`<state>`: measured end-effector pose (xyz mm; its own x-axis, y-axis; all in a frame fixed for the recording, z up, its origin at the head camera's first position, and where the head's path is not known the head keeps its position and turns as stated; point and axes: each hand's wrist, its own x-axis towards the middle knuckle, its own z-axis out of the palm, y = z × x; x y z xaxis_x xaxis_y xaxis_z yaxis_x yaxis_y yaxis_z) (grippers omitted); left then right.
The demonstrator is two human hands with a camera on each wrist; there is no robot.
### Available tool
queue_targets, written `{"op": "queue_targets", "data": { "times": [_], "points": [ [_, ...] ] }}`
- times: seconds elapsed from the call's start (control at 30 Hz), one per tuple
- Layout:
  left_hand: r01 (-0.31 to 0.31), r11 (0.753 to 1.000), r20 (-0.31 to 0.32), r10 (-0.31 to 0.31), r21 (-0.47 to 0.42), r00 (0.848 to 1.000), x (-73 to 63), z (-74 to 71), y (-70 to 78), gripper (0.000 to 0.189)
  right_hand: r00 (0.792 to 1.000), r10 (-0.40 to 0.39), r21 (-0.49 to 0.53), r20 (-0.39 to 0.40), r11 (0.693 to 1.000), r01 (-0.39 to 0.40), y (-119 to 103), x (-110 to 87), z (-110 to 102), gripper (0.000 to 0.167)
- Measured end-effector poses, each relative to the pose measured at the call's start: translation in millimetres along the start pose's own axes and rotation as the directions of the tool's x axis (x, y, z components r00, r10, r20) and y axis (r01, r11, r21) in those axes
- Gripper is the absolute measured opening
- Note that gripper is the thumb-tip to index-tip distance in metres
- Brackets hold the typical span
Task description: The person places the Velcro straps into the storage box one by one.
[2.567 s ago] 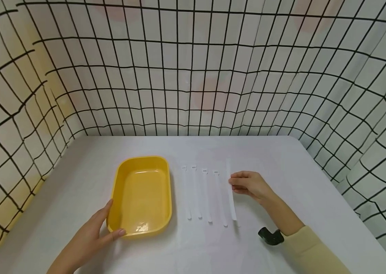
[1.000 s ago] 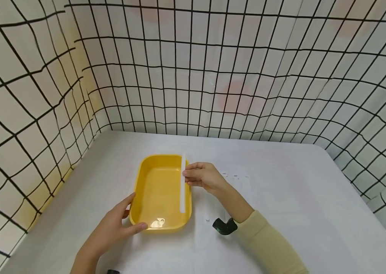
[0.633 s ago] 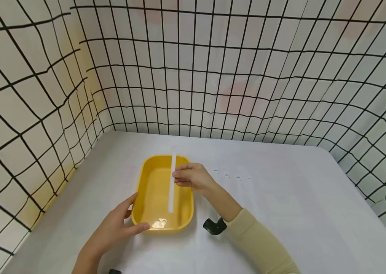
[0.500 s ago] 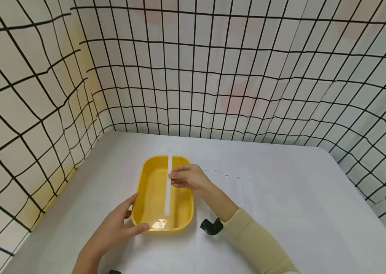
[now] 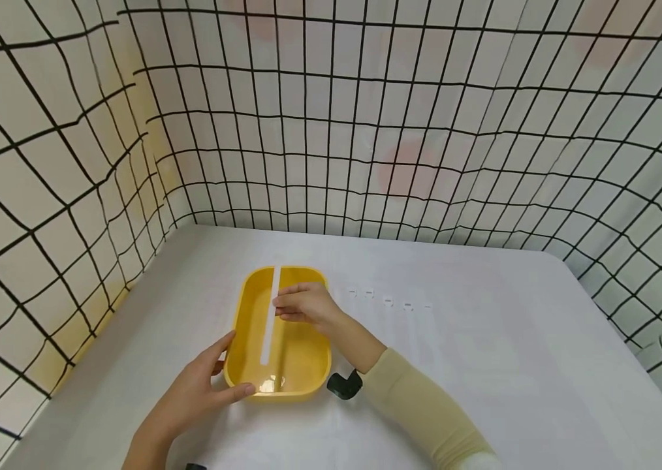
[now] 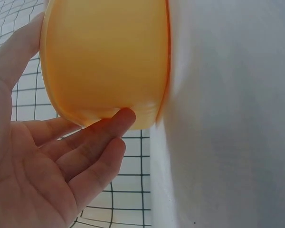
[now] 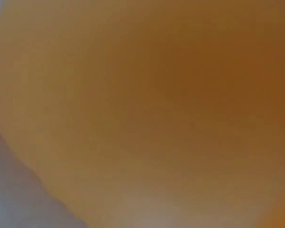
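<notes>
In the head view, a yellow plastic tray with rounded corners stands on the white table. My left hand grips its near-left corner, thumb at the near rim and fingers against the left outer wall. The left wrist view shows those fingertips on the tray's outer wall. My right hand pinches a long flat white strip near its middle, over the tray's left half. Its far end overlaps the far rim. The right wrist view is a blurred yellow-brown close-up without the hand.
Several thin white strips lie in a row on the table right of the tray, their far heads showing faintly. A black wrist camera hangs below my right wrist. Black wire mesh fronts the white walls around the table.
My right hand has lifted the white strip from beside the row and carried it left, across the tray's right rim to over its left half. My left hand keeps hold of the tray.
</notes>
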<state>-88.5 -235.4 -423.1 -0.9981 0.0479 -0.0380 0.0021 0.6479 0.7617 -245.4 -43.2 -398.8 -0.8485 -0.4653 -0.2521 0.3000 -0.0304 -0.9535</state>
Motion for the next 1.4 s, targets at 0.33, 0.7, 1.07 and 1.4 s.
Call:
{"op": "queue_targets", "data": {
  "times": [0.33, 0.7, 1.07, 1.4],
  "points": [
    [-0.023, 1.000, -0.014, 0.023, -0.002, 1.000, 1.3, -0.9, -3.1, 0.100, 0.995, 0.076, -0.067, -0.065, 0.994, -0.080, 7, 10.1, 14, 0.015],
    [-0.009, 0.999, -0.009, 0.009, -0.044, 1.000, 1.4, 1.4, -5.3, 0.102, 0.981, 0.126, -0.143, -0.146, 0.979, -0.147, 13, 12.7, 24, 0.015],
    [-0.026, 0.998, -0.022, 0.025, -0.051, 0.999, 2.6, 1.7, -6.7, 0.098, 0.968, 0.185, -0.176, -0.170, 0.961, -0.214, 23, 21.5, 31, 0.009],
    [-0.022, 0.999, -0.016, 0.022, -0.030, 1.000, 0.5, -0.8, -4.6, 0.100, 0.951, 0.212, -0.201, -0.227, 0.945, -0.259, 38, 23.2, 40, 0.006]
  ]
}}
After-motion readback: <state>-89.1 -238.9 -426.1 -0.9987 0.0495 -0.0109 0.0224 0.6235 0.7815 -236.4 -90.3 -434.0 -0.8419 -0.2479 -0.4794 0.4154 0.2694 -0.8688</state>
